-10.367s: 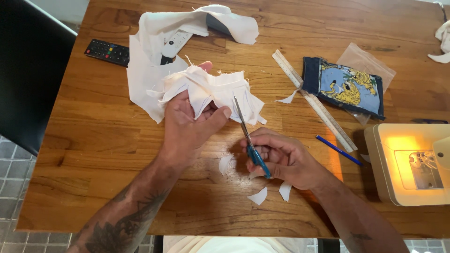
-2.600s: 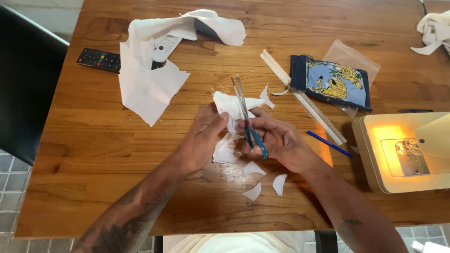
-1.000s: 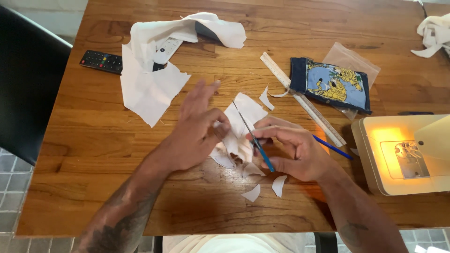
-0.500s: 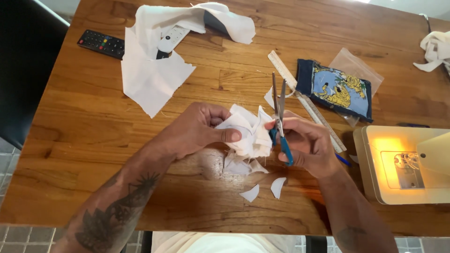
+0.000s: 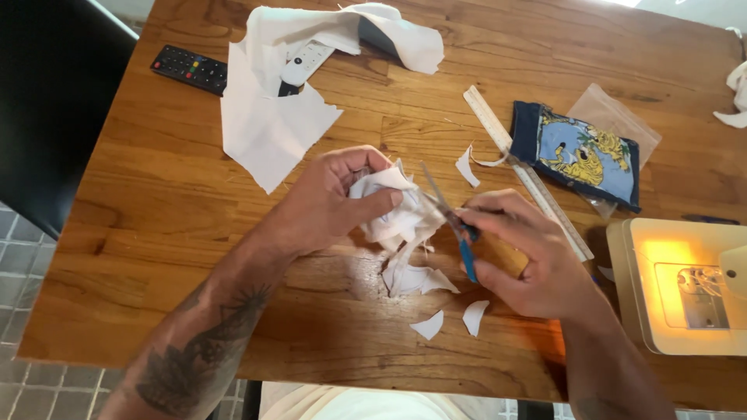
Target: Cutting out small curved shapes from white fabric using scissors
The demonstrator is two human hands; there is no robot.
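Your left hand (image 5: 331, 206) clenches bunched white fabric (image 5: 389, 210); right hand (image 5: 529, 257) grips blue-handled scissors (image 5: 450, 222), blades biting. Several trimmed scraps (image 5: 429, 325) lie on table (image 5: 156, 233); bulk uncut.

Wooden plank table (image 5: 140, 233); grey tiled floor (image 5: 15, 311) below; dark chair (image 5: 47, 101) at left.
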